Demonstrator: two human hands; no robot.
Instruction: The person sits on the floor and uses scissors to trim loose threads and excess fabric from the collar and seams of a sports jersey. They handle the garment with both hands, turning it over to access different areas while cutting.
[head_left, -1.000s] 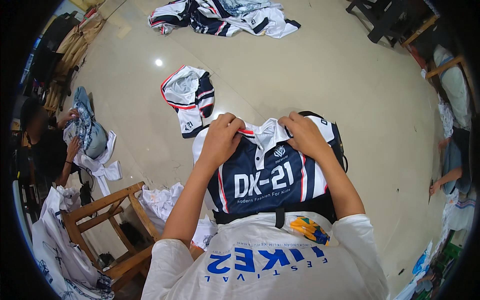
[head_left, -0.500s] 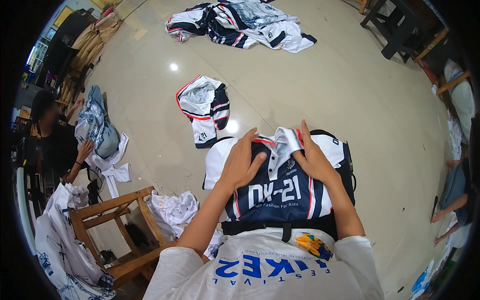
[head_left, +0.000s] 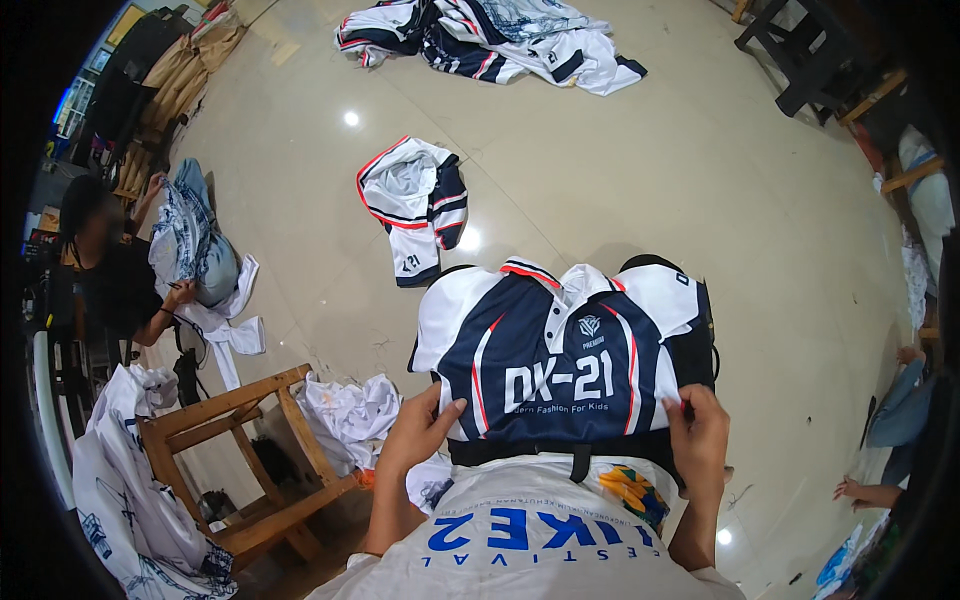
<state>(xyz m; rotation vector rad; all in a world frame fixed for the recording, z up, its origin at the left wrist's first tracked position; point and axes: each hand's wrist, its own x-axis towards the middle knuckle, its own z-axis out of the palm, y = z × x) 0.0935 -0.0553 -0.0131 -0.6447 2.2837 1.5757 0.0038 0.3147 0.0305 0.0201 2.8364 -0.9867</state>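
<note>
A navy and white polo shirt (head_left: 560,360) with red trim lies flat, front up, on a dark board over my lap. My left hand (head_left: 420,432) pinches its lower left hem. At the lower right hem, my right hand (head_left: 700,440) grips the shirt's edge. The collar points away from me. I wear a white shirt (head_left: 530,540) with blue print.
A crumpled matching shirt (head_left: 415,205) lies on the tiled floor ahead; a pile of shirts (head_left: 490,35) sits further off. A wooden chair (head_left: 250,450) draped with white cloth stands at my left. A person (head_left: 110,270) sits at left handling fabric. Dark furniture (head_left: 810,60) stands far right.
Both my hands have moved from the shirt's collar and shoulders down to its bottom hem. The shirt now lies smoothed flat.
</note>
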